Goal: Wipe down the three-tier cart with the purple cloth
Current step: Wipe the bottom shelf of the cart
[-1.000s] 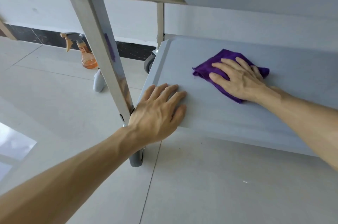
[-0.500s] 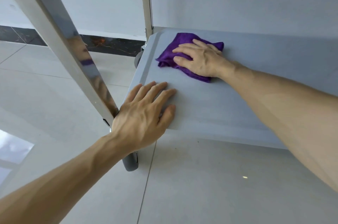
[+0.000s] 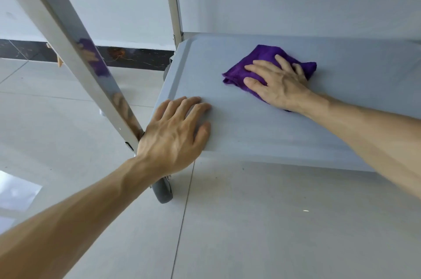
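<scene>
The cart's grey bottom shelf (image 3: 246,128) fills the middle of the view, with a higher shelf overhead. A crumpled purple cloth (image 3: 252,62) lies on the bottom shelf, toward its back. My right hand (image 3: 276,84) presses flat on the cloth with fingers spread. My left hand (image 3: 175,135) rests palm down on the shelf's front left corner, fingers straight, beside the shiny metal leg (image 3: 75,60).
A grey caster wheel (image 3: 163,192) sits under the front left corner on the pale tiled floor (image 3: 273,221). A second metal post (image 3: 175,14) rises at the back left corner. A white wall with a dark skirting strip (image 3: 136,57) runs behind the cart.
My right hand slid the cloth to the back left corner of the shelf, then back rightward to where it now lies. My left hand stayed on the front corner.
</scene>
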`<state>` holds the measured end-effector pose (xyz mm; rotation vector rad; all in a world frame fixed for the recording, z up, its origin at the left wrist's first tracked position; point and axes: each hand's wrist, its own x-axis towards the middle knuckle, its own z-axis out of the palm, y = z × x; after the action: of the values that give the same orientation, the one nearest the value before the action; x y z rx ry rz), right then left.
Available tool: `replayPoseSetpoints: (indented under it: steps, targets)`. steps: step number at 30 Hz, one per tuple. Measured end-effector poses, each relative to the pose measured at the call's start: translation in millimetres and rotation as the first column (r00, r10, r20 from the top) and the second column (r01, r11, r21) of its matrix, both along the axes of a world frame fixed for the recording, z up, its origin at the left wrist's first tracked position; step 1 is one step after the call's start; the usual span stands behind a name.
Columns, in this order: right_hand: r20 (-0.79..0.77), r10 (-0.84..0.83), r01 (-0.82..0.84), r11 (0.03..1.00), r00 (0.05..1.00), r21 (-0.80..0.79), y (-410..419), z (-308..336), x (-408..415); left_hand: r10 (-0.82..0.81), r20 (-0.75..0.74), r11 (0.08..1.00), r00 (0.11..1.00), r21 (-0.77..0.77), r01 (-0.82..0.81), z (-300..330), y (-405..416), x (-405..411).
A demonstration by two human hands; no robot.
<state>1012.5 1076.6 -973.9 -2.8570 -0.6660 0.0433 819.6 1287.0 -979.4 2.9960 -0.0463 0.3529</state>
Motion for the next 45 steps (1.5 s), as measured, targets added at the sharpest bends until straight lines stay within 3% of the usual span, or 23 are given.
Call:
replayPoseSetpoints:
  steps: [5,9,12,19,24,31,37,45]
  targets:
    - [0.007,0.305,-0.305,0.952,0.952,0.036,-21.2,5.5,-67.8,-0.015,-0.009,1.000,1.000,-0.020,0.015,-0.3,2.5,0.6]
    - [0.003,0.402,-0.401,0.914,0.916,0.054,-59.5,13.9,-104.8,-0.011,-0.021,1.000,1.000,-0.003,0.011,-0.2,2.2,0.8]
    - [0.036,0.392,-0.394,0.917,0.919,0.060,-68.7,12.4,-130.8,-0.013,-0.035,1.000,0.999,0.017,0.014,-0.4,0.5,0.9]
    - [0.165,0.326,-0.310,0.944,0.931,-0.116,-21.7,0.0,-165.4,-0.055,-0.056,0.997,0.997,0.047,0.058,3.1,4.1,-1.6]
    - [0.201,0.472,-0.438,0.878,0.859,-0.192,-67.7,5.3,-152.2,-0.057,-0.054,0.998,0.997,0.030,0.059,6.5,5.3,-4.8]
    - [0.126,0.305,-0.297,0.952,0.944,-0.077,-169.7,10.8,-132.6,-0.050,-0.058,0.999,0.997,0.008,0.051,10.3,1.6,-5.7]
    - [0.251,0.291,-0.274,0.957,0.923,-0.099,-164.9,4.0,-138.3,0.047,-0.121,0.999,0.991,-0.007,-0.049,26.8,-24.4,24.4]
    - [0.333,0.315,-0.275,0.948,0.889,-0.163,-158.4,-3.5,-144.6,-0.152,-0.099,0.984,0.983,-0.107,0.142,13.2,-91.0,43.6]
